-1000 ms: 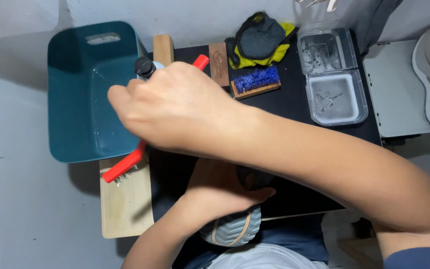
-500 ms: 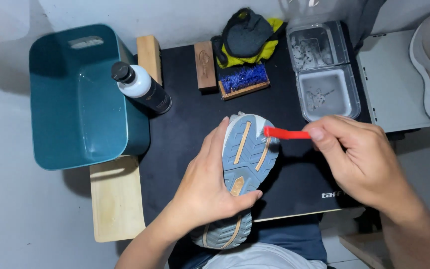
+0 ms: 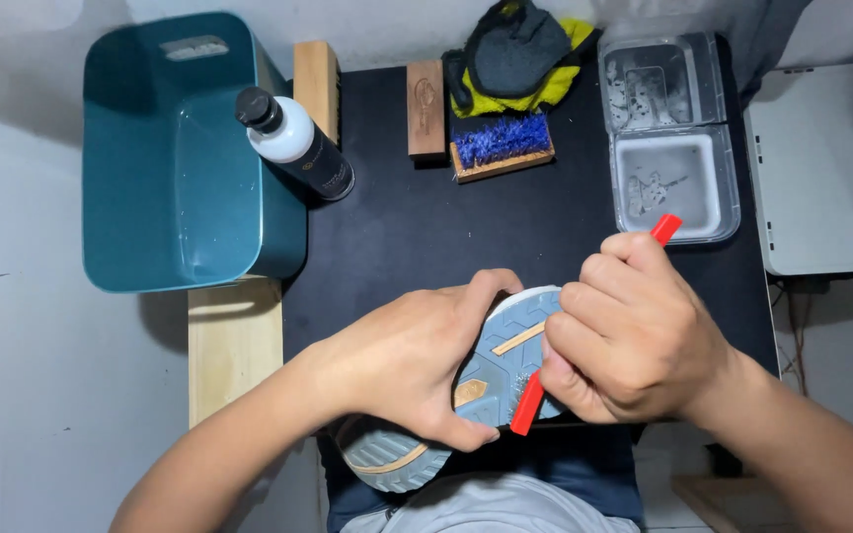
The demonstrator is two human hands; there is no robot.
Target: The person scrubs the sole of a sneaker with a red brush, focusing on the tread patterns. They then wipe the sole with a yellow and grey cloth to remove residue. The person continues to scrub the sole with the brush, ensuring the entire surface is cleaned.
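My left hand (image 3: 402,360) grips the light, stiff-soled shoe (image 3: 491,370) sole-up by its midsection at the desk's (image 3: 426,232) near edge, while my right hand (image 3: 634,336) clenches the thin red brush (image 3: 528,403).

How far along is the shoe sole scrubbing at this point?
Done: the black-capped white bottle stands set down by the teal plastic tub. In hand: the left hand grips the blue-soled shoe sole-up while the right hand works the red-handled brush on it. Left: the heel end shows no brush contact; the blue-bristled wooden brush lies unused.
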